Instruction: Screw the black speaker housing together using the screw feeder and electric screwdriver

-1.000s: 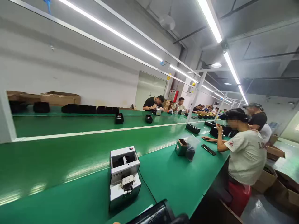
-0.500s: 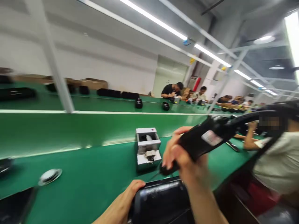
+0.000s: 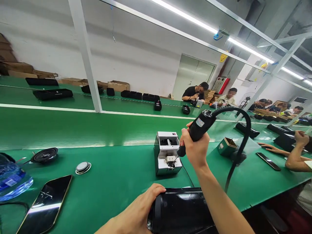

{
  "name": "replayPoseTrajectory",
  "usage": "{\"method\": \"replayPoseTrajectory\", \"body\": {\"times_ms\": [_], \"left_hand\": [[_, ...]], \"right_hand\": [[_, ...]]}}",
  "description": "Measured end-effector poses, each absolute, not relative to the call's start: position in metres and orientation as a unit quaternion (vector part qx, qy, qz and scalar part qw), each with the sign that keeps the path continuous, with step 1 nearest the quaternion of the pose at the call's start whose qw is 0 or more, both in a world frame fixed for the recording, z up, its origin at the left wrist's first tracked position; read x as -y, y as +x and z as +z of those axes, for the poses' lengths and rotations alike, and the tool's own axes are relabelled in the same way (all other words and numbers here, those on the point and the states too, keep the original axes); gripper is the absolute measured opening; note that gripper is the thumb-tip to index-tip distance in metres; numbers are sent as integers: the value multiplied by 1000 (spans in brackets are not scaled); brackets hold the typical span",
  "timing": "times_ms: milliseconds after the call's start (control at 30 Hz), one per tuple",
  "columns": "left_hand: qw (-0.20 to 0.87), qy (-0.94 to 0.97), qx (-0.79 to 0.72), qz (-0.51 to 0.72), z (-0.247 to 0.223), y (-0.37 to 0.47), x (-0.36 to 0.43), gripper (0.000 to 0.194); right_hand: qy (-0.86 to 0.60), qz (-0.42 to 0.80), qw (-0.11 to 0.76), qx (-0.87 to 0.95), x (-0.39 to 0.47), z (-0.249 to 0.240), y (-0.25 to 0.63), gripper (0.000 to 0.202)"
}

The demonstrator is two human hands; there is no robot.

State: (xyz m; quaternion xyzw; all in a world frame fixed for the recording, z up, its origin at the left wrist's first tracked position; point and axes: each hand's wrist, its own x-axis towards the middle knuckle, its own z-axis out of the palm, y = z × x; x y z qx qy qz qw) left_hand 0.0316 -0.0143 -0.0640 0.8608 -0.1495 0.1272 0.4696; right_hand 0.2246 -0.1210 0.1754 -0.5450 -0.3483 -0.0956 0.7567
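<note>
My right hand (image 3: 195, 150) grips a black electric screwdriver (image 3: 198, 127) with a thick black cable (image 3: 240, 136) arching off its top. Its tip rests at the front outlet of a small white screw feeder box (image 3: 167, 152) on the green bench. My left hand (image 3: 140, 209) lies on the left end of a black speaker housing (image 3: 180, 209) with a perforated grille, at the near edge of the bench.
A phone (image 3: 45, 203) lies at the near left beside a water bottle (image 3: 11, 177), a loose speaker driver (image 3: 44, 155) and a round metal disc (image 3: 83, 167). A green box (image 3: 226, 146) stands at right. A co-worker's arms (image 3: 290, 151) and several black housings lie further along the green belt (image 3: 73, 126).
The view has swung left and down. My right hand brought the screwdriver from mid-air down to the feeder's outlet. My left hand stays on the black housing.
</note>
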Motion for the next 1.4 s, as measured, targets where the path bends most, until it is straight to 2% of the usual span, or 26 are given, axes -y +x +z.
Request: {"method": "replayPoseTrajectory", "body": {"times_ms": [233,467,667,767,900,1200,1400], "left_hand": [[459,869,139,122,-67,31,13,136],[456,876,129,91,-70,29,8,137],[455,875,133,97,-68,29,10,136],[461,871,138,103,-63,29,11,131],[471,866,136,97,-55,28,12,126],[474,866,128,93,-44,26,13,133],[486,858,130,106,-43,25,14,131]], "right_hand": [[-539,-80,763,348,113,172,238,32],[-528,98,695,478,108,180,251,34],[-538,-41,755,372,104,173,236,28],[-535,-64,764,355,109,172,230,28],[-534,-65,763,359,115,174,228,27],[-507,-13,772,383,125,174,232,24],[-473,-8,787,395,172,205,197,23]]}}
